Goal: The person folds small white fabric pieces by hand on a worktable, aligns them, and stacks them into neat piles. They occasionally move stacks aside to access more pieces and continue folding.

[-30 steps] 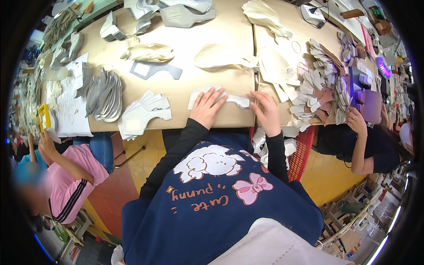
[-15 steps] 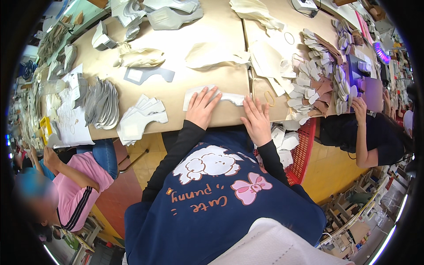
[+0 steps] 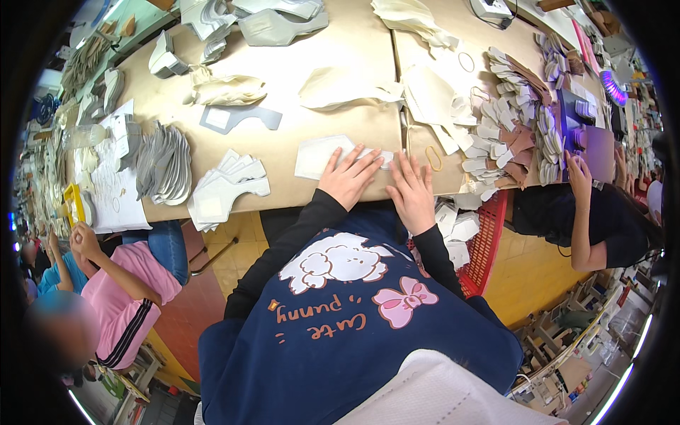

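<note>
Since the earlier frame, the left hand [image 3: 350, 177] had slid toward three o'clock along a pale flat piece [image 3: 319, 157] on the bench [image 3: 304, 127]. In the head view, its fingers lay slightly spread, the wide end at ten o'clock. The right hand [image 3: 411, 190], fingers slightly parted, rested beside the narrow end, a yellow band [image 3: 440, 161] at one o'clock.

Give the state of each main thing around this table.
White curved flat piece: lying, partly covered by spread left grip
Right grip: open, fingers extended
Grey curved sheet with white patch: lying flat
Stacked grey curved pieces: fanned out
Stacked white flat pieces: fanned, overhanging the table
Yellow thin loop: loose
Red perforated basket: holding white pieces
Violet ribbed lamp: lit
</note>
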The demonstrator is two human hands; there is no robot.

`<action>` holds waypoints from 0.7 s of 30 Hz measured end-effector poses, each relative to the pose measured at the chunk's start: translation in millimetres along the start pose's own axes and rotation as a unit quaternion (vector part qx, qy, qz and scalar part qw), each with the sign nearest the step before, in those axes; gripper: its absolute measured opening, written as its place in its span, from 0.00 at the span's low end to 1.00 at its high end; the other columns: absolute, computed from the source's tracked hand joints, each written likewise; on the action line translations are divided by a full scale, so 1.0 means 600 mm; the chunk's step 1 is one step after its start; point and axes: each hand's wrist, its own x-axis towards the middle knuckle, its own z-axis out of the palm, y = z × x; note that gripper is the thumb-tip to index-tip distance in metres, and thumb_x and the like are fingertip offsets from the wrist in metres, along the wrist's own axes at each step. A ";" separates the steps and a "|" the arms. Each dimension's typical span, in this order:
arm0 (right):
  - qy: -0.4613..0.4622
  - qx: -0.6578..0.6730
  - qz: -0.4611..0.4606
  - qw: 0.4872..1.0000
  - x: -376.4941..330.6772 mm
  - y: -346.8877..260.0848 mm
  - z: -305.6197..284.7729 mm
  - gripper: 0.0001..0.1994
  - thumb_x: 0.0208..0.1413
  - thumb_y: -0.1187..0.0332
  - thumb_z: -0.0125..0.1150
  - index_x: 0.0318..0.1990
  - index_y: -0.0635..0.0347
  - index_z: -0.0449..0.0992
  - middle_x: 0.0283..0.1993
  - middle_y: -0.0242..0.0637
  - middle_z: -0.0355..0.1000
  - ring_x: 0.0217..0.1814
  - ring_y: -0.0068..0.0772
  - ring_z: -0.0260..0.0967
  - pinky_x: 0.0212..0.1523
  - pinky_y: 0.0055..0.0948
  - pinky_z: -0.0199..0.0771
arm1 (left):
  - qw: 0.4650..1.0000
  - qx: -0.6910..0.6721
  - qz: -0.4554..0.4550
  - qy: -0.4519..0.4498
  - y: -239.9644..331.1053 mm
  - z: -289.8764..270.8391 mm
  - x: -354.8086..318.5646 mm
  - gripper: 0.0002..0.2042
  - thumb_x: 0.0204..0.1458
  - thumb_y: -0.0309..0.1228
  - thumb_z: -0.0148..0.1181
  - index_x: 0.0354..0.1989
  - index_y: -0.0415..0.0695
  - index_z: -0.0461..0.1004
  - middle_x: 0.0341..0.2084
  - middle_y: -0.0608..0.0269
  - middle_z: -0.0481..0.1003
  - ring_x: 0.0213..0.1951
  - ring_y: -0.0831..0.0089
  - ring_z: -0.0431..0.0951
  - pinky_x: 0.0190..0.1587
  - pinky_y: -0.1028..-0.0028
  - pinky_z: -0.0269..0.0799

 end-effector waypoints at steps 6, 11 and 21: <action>0.001 -0.095 0.008 0.995 0.014 -0.012 -0.001 0.30 0.61 0.55 0.54 0.70 0.51 0.58 0.74 0.29 0.52 0.78 0.40 0.40 0.74 0.55 0.24 | 1.000 -0.010 -0.001 -0.007 0.000 0.000 -0.003 0.25 0.57 0.38 0.57 0.65 0.57 0.65 0.66 0.76 0.62 0.68 0.71 0.59 0.68 0.56 0.50; 0.050 -0.010 0.044 0.998 0.042 -0.026 -0.003 0.31 0.62 0.56 0.52 0.71 0.48 0.55 0.75 0.28 0.50 0.79 0.45 0.38 0.74 0.55 0.21 | 0.945 -0.318 -0.079 0.021 -0.023 -0.017 -0.003 0.27 0.58 0.33 0.55 0.67 0.48 0.60 0.67 0.61 0.60 0.70 0.61 0.54 0.70 0.53 0.46; -0.004 -0.067 -0.086 0.994 0.082 -0.098 0.012 0.32 0.60 0.49 0.53 0.70 0.45 0.58 0.75 0.24 0.51 0.79 0.37 0.38 0.73 0.57 0.20 | 0.989 0.042 -0.139 -0.033 -0.083 -0.063 -0.062 0.34 0.59 0.51 0.51 0.71 0.49 0.53 0.72 0.64 0.49 0.72 0.56 0.46 0.69 0.51 0.46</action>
